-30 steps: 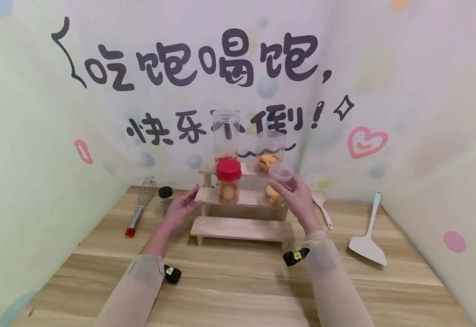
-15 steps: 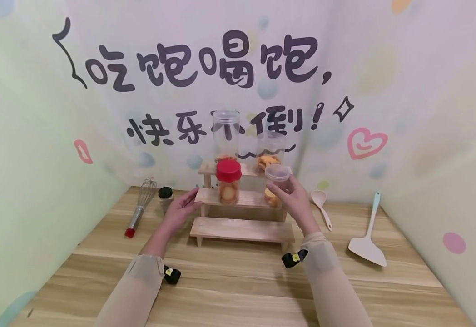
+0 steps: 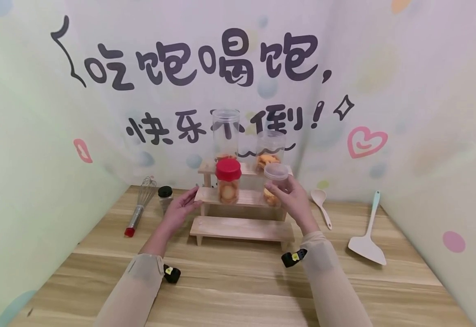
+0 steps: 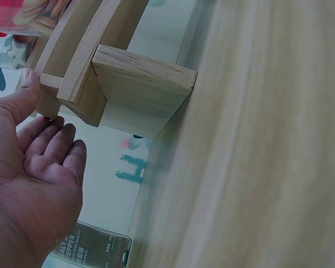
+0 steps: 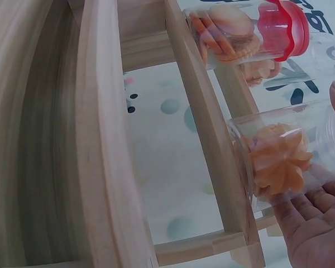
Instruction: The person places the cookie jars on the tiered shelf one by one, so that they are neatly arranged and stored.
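Observation:
My right hand [image 3: 297,200] holds a clear plastic jar [image 3: 274,188] with a pale lid, thumb in front and fingers behind. The jar stands at the right end of the middle step of a wooden three-step rack [image 3: 242,228]. A piped cookie [image 5: 282,159] shows inside it in the right wrist view. My left hand [image 3: 182,210] grips the left end of the middle step between thumb and fingers. Left of centre on that step stands a red-lidded jar of cookies [image 3: 228,184]. On the top step are a tall clear jar [image 3: 226,131] and a wider one [image 3: 270,150], both partly filled.
Left of the rack are a whisk [image 3: 141,204] and a black-capped salt and pepper shaker [image 3: 166,197]. A small spoon [image 3: 321,206] and a white spatula [image 3: 369,243] lie to the right on the wooden table [image 3: 238,281]. A printed curtain hangs behind the rack.
My right hand has slid the pale-lidded jar slightly left along the middle step, with the movement nearly stopped over the last half second. My left hand stays in place.

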Motion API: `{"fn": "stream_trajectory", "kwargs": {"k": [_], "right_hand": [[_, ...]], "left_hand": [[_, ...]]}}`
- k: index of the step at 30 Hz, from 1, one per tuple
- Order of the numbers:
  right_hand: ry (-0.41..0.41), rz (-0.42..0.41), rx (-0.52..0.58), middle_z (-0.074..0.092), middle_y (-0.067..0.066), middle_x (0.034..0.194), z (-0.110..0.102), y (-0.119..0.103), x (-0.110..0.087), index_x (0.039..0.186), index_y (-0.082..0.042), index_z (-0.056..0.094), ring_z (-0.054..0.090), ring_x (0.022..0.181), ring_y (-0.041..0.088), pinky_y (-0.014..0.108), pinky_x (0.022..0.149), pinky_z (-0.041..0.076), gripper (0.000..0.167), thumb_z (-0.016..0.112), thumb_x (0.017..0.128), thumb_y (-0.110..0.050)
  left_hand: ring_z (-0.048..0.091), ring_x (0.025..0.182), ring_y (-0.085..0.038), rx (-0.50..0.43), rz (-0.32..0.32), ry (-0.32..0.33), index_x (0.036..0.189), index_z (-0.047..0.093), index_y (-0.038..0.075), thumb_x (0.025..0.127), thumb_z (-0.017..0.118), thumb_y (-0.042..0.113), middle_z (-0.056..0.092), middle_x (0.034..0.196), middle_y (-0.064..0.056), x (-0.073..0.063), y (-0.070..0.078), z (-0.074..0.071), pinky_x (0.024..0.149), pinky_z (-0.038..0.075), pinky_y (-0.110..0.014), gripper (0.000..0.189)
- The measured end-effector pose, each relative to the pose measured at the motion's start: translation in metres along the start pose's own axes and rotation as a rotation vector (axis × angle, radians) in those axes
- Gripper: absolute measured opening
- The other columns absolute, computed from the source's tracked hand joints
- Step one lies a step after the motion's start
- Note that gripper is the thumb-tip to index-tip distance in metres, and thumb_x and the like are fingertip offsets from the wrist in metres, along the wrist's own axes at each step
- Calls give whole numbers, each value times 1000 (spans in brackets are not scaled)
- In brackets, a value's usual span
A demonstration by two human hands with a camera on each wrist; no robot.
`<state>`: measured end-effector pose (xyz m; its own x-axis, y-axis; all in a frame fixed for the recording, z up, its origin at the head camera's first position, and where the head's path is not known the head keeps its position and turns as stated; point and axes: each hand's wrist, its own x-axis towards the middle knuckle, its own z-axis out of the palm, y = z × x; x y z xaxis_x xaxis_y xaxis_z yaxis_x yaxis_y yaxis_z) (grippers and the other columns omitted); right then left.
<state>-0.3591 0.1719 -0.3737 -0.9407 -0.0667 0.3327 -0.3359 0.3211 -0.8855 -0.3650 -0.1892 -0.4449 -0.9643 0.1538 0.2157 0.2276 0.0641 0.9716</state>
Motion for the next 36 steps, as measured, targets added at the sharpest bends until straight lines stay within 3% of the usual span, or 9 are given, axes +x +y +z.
{"fn": "stream_trajectory", "kwargs": {"k": [13, 28, 32, 36], "right_hand": [[11, 7, -50, 64, 8, 132, 8, -2, 0, 135, -21, 55, 58, 126, 27, 50, 104, 51, 77, 76, 77, -67], [-59, 20, -147, 60, 12, 136, 1, -10, -4, 145, -18, 46, 56, 127, 29, 51, 108, 47, 85, 71, 81, -69], [-79, -19, -197, 54, 13, 143, -15, -19, -9, 151, -14, 40, 51, 132, 32, 53, 111, 43, 88, 70, 85, -64], [-64, -95, -279, 45, 13, 152, -34, -18, -15, 154, -11, 37, 44, 138, 34, 58, 112, 39, 87, 69, 89, -59]], "left_hand": [[29, 149, -28, 4, -1, -1, 156, 36, 7, 99, 67, 21, 29, 163, -12, -1, 1, -3, 120, 30, -40, 67], [33, 147, -29, 32, 0, -10, 155, 37, 4, 97, 69, 21, 33, 160, -15, -3, 2, -4, 118, 33, -39, 68], [40, 143, -31, 59, 26, -36, 153, 38, 4, 97, 69, 18, 40, 156, -17, -3, 10, -9, 111, 41, -30, 65], [48, 136, -36, 150, 78, -27, 152, 40, 4, 98, 67, 18, 46, 151, -20, -9, 32, -19, 109, 45, -37, 62]]}}
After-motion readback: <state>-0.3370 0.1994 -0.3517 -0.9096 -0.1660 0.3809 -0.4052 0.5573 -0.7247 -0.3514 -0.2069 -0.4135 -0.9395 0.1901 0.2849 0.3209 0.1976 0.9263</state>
